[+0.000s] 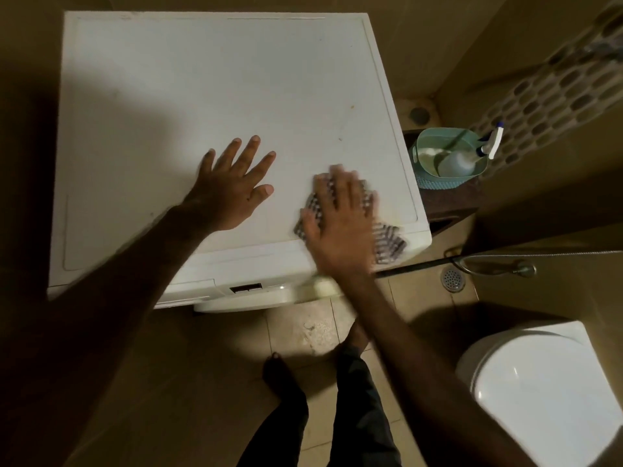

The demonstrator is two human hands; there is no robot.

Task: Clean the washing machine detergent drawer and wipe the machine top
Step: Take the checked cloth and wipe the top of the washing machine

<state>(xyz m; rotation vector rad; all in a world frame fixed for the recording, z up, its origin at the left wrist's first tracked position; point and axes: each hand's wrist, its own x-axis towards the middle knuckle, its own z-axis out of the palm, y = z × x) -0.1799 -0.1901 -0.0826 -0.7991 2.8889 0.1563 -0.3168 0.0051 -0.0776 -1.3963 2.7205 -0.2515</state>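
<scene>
Wiping step, judged from the pose: right hand (340, 217) pressed flat, fingers straight and a bit blurred, on the checked dark-and-white cleaning cloth (387, 241) at the near right corner of the flat white washing machine top (202, 79). Grip there is a flat press, nothing curled round the cloth. Cloth pokes out from under the palm toward 4 o'clock, reaching the top's front-right edge, and shows again past the fingertips toward 12

Left hand (236, 187) lies at 9 o'clock from the right one, just beside but not touching; fingers spread, palm down on bare top, released, grasping nothing, prob. bracing

Key relation: nearly all unwiped surface lies from 10 to 12 o'clock of the cloth, toward the far edge and far left corner. Small brownish specks on the top at abt 12 o'clock of the cloth, nearer the right edge. Right hand is the nearer one for those; left hand sits in the lane toward 9 to 10 o'clock and would likely need to lift for a full sweep

White detergent drawer front (188, 291) at 7 o'clock of the cloth, below the top's front edge, looks closed; inside not visible, so cannot tell whether cleaned

Off the machine at 2 o'clock: pale teal plastic basket (424, 178) with a clear spray bottle (472, 160) leaning in it. White toilet lid (539, 392) at 5 o'clock
</scene>
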